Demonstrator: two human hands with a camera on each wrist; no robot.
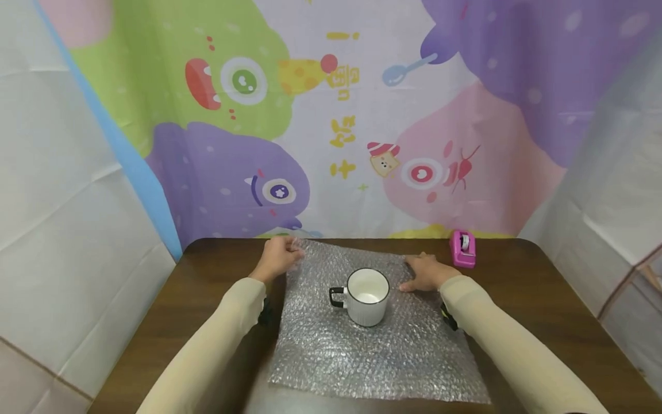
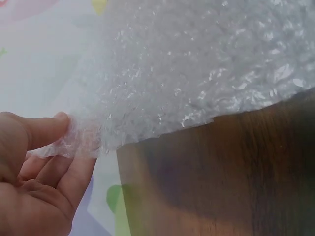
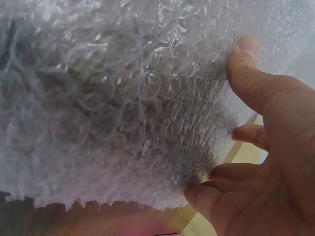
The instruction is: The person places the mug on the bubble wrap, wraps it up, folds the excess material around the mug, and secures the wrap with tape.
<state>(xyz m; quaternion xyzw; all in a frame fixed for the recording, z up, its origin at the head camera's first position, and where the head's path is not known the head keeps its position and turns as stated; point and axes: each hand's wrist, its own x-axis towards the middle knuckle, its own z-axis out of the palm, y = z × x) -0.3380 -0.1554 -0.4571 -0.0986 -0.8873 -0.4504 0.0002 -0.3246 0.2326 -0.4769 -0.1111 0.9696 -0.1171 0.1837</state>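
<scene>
A white mug [image 1: 366, 307] with a dark rim and black handle stands upright on a sheet of bubble wrap [image 1: 331, 351], its handle pointing left. At the sheet's far left corner, my left hand [image 1: 279, 257] pinches the wrap. The left wrist view shows the thumb [image 2: 54, 129] on top and the other fingers beneath, visible through the clear plastic. My right hand [image 1: 426, 272] holds the far right edge. In the right wrist view its thumb [image 3: 246, 59] lies on the bubbled surface, spread wide from the other fingers, whose tips meet the edge.
A pink tape dispenser [image 1: 463, 249] with a roll in it sits at the table's back right, beyond my right hand. Under everything is a dark brown wooden table [image 1: 522, 299]. A cartoon-printed curtain [image 1: 341, 207] hangs right behind its far edge, with pale sheeting at both sides.
</scene>
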